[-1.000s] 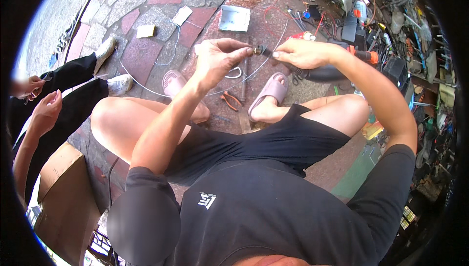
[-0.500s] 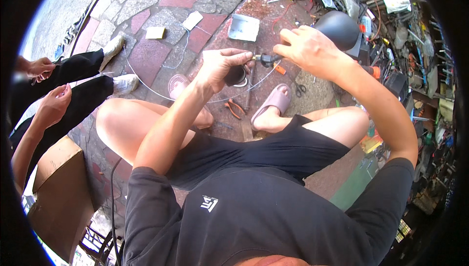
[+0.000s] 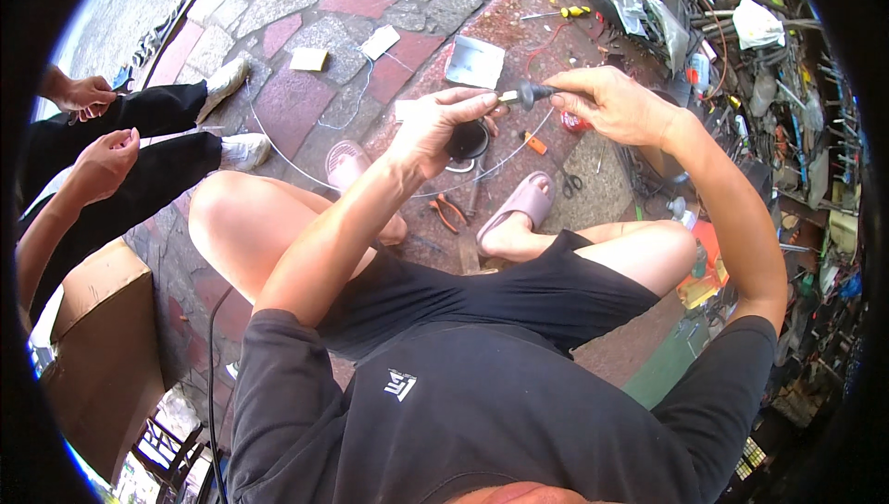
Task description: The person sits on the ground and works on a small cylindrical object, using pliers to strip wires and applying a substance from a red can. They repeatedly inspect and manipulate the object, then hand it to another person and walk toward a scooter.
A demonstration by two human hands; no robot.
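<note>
Above my lap, my left hand (image 3: 435, 124) pinches a small brass-coloured piece (image 3: 508, 97) between thumb and finger. That piece joins a black flanged fitting (image 3: 533, 94), whose right end is held in the closed fingers of my right hand (image 3: 616, 106). Just beneath my left fingers is a black round object (image 3: 466, 141), partly covered by them. Behind my right wrist a dark cylindrical body (image 3: 660, 166) is mostly hidden. Orange-handled pliers (image 3: 444, 213), scissors (image 3: 571, 185) and a small orange item (image 3: 535, 143) lie on the ground below my hands.
Another person's hands (image 3: 109, 163) and legs are at left, near a cardboard box (image 3: 97, 319). A white tray (image 3: 474, 62), yellow block (image 3: 308, 59), yellow screwdriver (image 3: 569, 12) and wires lie ahead. Piled tools and scrap (image 3: 759, 78) crowd the right side.
A black round object has appeared under my left hand since a second ago. My right fingers, spread higher half a second ago, now close round the fitting. The dark body behind that hand sits lower.
</note>
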